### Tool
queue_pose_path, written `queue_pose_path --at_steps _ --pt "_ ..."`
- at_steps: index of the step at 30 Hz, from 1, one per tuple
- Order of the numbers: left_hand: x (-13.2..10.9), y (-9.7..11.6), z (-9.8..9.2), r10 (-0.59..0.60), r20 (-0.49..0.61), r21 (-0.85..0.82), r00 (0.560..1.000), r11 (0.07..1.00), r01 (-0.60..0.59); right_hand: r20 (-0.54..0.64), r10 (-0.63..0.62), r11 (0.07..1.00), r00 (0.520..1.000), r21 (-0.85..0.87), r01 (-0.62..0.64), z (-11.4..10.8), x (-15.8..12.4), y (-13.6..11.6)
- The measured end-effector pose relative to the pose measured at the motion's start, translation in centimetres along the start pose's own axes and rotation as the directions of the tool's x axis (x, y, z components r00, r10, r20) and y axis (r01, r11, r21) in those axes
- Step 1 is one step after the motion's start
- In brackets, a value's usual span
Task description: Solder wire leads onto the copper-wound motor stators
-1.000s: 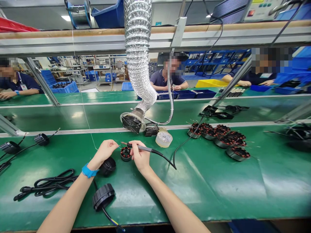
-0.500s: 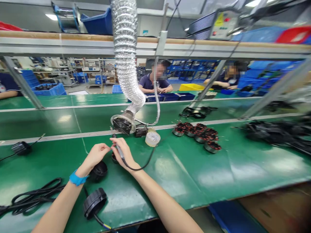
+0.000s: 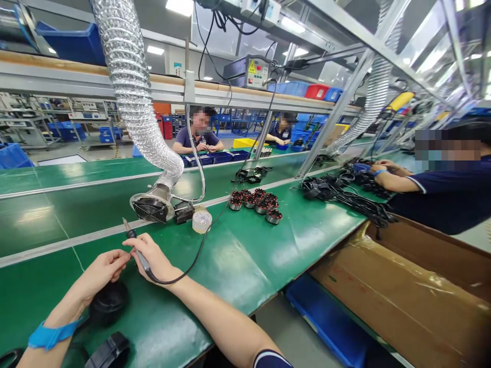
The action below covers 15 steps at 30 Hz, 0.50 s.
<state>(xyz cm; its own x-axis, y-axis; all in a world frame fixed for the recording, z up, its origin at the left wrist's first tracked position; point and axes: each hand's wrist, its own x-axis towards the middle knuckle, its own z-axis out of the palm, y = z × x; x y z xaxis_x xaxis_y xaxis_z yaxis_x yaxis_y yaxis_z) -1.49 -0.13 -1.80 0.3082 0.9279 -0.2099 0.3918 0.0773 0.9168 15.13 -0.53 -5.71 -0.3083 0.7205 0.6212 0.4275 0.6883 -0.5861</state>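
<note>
The right hand (image 3: 153,259) is closed around the handle of the iron (image 3: 143,261), pen-fashion, over the left part of the bench (image 3: 233,278). The iron is tilted, its tip up and toward the far edge, probably so that the metal stays clear of both sets of fingers. Its cord (image 3: 196,257) leaves the back of the handle in a loose bend; that slack likely lets the wrist turn freely.

The left hand (image 3: 100,273) has thumb and fingertips together, meeting or nearly meeting those of the right. Whether anything small is pinched there I cannot tell, and what lies right under the fingertips is hidden. A thin wire (image 3: 77,258) slants down to the back of this hand; its end is out of sight.

There are 2 black caps near the left arm: 1 cap (image 3: 109,302) just below the left hand, the other cap (image 3: 110,351) toward the near edge, both seemingly kept within short reach.

At the far edge, the fan (image 3: 149,209) hangs from its duct (image 3: 128,87) with the grille toward the hands, presumably to draw off fumes. Beside it are a black block (image 3: 183,213) and the tape (image 3: 202,222). The rings (image 3: 261,206) stand grouped farther right, perhaps to leave elbow room. Cables (image 3: 341,197) are heaped at the right end, by a co-worker (image 3: 445,191).
</note>
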Motion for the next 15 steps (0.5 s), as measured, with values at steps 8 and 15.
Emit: queue_pose_path --at_steps 8,15 --pt "0.2 0.2 0.1 0.01 0.06 0.001 0.998 1.0 -0.01 -0.065 0.02 1.0 0.998 0.003 -0.019 0.2 -0.8 0.0" --pt "0.5 -0.4 0.2 -0.049 0.008 -0.095 0.999 0.994 0.05 -0.187 0.088 0.976 0.978 0.211 -0.048 -0.3 -0.9 -0.6"
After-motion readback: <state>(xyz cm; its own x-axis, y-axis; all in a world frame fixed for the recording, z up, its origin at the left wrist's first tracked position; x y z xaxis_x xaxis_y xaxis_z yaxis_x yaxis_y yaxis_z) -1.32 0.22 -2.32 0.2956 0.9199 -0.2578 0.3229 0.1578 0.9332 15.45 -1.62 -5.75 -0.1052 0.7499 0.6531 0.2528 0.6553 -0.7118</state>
